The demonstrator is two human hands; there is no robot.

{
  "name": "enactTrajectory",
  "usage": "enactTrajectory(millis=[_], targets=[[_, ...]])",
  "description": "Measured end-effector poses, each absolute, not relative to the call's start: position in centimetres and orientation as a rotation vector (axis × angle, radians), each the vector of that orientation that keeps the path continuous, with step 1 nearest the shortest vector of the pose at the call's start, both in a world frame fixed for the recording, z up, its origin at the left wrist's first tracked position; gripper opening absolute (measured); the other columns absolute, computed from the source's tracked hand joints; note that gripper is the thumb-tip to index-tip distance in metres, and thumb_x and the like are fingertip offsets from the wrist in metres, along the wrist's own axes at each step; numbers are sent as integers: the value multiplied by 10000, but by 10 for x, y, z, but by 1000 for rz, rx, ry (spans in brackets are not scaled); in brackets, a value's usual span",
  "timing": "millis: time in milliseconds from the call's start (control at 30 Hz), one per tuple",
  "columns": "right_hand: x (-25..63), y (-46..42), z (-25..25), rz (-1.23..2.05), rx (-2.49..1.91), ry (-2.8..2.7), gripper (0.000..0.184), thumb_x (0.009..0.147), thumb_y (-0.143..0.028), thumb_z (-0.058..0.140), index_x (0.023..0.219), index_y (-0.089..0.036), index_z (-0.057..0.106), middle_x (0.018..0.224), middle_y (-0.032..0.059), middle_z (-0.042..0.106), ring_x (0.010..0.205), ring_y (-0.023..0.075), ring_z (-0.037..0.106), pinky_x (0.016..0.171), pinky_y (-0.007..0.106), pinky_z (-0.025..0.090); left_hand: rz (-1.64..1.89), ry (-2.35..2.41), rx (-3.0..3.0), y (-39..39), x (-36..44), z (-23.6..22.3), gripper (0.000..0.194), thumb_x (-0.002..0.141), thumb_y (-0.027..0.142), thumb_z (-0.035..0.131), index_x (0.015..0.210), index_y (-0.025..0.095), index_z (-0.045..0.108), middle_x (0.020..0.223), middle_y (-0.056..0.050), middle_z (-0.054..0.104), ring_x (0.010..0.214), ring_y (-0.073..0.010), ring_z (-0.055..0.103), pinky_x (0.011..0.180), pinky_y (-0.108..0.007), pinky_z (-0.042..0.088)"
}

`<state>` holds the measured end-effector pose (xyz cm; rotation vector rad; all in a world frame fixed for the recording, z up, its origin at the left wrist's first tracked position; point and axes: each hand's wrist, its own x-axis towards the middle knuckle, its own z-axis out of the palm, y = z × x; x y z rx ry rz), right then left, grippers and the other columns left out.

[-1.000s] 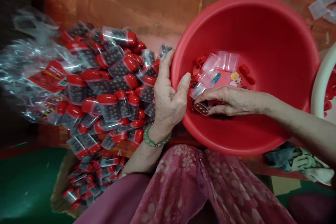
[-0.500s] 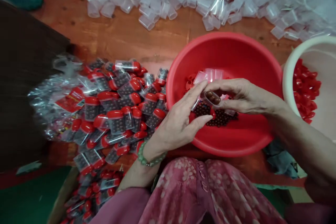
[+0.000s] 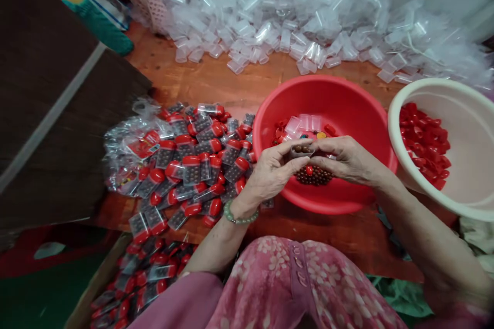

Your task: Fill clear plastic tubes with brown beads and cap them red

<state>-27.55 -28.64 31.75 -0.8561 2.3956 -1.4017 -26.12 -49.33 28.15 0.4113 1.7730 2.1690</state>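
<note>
Over the red basin (image 3: 358, 100), both hands meet at a small clear plastic container (image 3: 302, 151) with brown balls showing in its open top. My left hand (image 3: 272, 172), with a green bead bracelet at the wrist, pinches its left side between thumb and fingers. From the right, my right hand (image 3: 349, 162) grips the other side the same way. Below them, a heap of brown balls (image 3: 314, 176) lies in the basin, with a red cap (image 3: 309, 170) on top. Clear empty containers (image 3: 304, 123) sit farther back in the basin.
Left of the basin lies a pile of red-capped containers (image 3: 204, 164) full of dark balls, beside a clear plastic bag (image 3: 127, 149). A white tub (image 3: 466, 149) on the right holds red caps (image 3: 424, 144). Many clear containers (image 3: 278, 36) are heaped along the back. A dark box (image 3: 57, 103) stands left.
My left hand, spread open beside the container before, has closed on it alongside my right hand. The camera view has shifted, showing more of the back and left.
</note>
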Motion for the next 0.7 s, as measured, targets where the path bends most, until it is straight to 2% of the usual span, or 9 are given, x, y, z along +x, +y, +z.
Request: enactTrajectory(millis=[100, 200, 300, 400, 533, 700], targets=[[-270, -281, 329, -1300, -886, 2603, 121, 941, -266, 668, 984, -170, 729, 841, 30, 744, 705, 127, 655, 693, 242, 518, 2141, 1789, 382, -494, -259, 287, 273, 891, 321, 754, 1125, 182, 768, 1033, -52, 797, 949, -155, 734, 905, -274, 596], [-269, -278, 342, -1283, -1060, 2640, 229, 945, -317, 695, 1129, -181, 701, 983, 65, 733, 805, 154, 663, 729, 267, 533, 2118, 1677, 331, -496, -257, 293, 280, 886, 342, 759, 1103, 164, 758, 959, -48, 776, 820, -126, 703, 807, -243, 587], [-273, -281, 351, -1156, -1280, 2547, 274, 981, -303, 651, 1234, -198, 675, 1018, 67, 699, 833, 152, 647, 739, 272, 527, 2078, 1543, 429, -496, -256, 296, 321, 877, 336, 764, 1154, 174, 757, 1036, -63, 772, 862, -142, 705, 857, -268, 591], [-278, -285, 355, -1063, -1365, 2459, 220, 997, -246, 617, 1201, -193, 679, 948, 47, 676, 802, 137, 630, 719, 257, 508, 2040, 1511, 505, -496, -257, 295, 352, 885, 318, 747, 1220, 208, 752, 1097, -62, 767, 968, -181, 712, 943, -314, 581], [-285, -286, 354, -1046, -1318, 2379, 153, 997, -290, 628, 1091, -178, 676, 949, 52, 690, 815, 145, 633, 737, 274, 503, 1995, 1443, 509, -496, -261, 286, 427, 891, 405, 756, 1263, 196, 732, 1007, -66, 765, 850, -159, 697, 857, -296, 584], [-291, -282, 343, -1112, -1256, 2365, 270, 996, -379, 641, 1142, -157, 687, 926, 54, 715, 776, 147, 638, 731, 287, 509, 2002, 1339, 461, -496, -268, 280, 504, 851, 435, 811, 1259, 154, 716, 881, -45, 737, 769, -124, 672, 774, -238, 567]])
